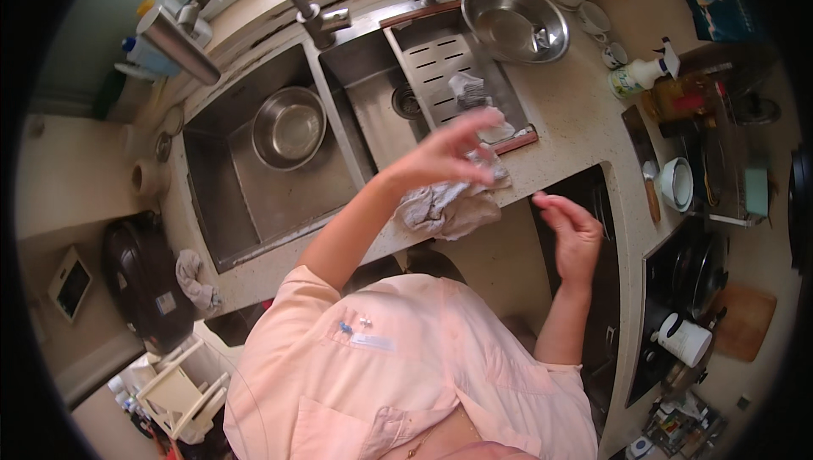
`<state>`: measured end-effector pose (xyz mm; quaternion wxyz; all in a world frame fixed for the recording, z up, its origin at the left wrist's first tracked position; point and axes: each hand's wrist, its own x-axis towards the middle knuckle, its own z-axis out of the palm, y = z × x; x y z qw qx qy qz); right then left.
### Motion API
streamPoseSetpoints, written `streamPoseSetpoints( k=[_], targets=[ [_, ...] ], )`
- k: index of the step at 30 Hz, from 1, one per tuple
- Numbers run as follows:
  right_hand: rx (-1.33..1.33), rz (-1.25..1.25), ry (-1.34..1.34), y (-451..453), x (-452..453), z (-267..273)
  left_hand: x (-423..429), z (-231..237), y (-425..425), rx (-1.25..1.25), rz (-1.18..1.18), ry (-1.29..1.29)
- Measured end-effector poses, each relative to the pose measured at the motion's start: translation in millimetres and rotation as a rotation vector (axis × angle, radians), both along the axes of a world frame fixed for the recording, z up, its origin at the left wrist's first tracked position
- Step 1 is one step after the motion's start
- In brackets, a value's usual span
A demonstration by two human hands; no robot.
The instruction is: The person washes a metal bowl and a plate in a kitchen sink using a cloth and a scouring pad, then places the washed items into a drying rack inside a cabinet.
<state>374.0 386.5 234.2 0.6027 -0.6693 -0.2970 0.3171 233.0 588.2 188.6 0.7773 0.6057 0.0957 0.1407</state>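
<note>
My left hand (454, 149) reaches over the front edge of the sink, slightly blurred, its fingers apart and nothing visible in them. Beneath and beside it a crumpled whitish cloth (451, 209) lies over the counter's front edge. Just beyond the fingers, a grey-and-white cloth (469, 90) rests on the slotted metal drain tray (438, 69). I cannot tell whether my left fingertips touch any cloth. Out to the right, my right hand (575, 238) hangs in the air before the counter, fingers loosely bent, with no object visible in it.
A steel bowl (290, 128) sits in the left sink basin (254, 187). Another steel basin (514, 22) stands on the counter behind the tray. The tall faucet (305, 6) arches over the left side. Rightward are a spray bottle (641, 76), bowls (676, 184) and a cooktop (660, 282).
</note>
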Motion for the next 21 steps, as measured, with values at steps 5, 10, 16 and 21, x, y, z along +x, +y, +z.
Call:
streamPoseSetpoints(
  k=[5, 10, 16, 21],
  targets=[
    [0.070, 0.287, 0.667, 50.8, -39.8, -3.6, -68.1, -8.9, -39.7, -0.473, -0.143, 0.085],
    [-0.019, 0.498, 1.066, 91.6, -73.2, -25.0, -164.8, -5.7, -55.0, -0.481, 0.450, 0.141],
    [-0.253, 0.752, 1.053, 104.0, -172.4, -32.8, -323.2, -15.9, -128.1, -0.596, 0.877, 0.163],
    [-0.559, 1.041, 0.967, 73.6, -304.8, -47.6, -502.2, -73.4, -239.3, -0.735, 1.222, 0.252]
  ],
)
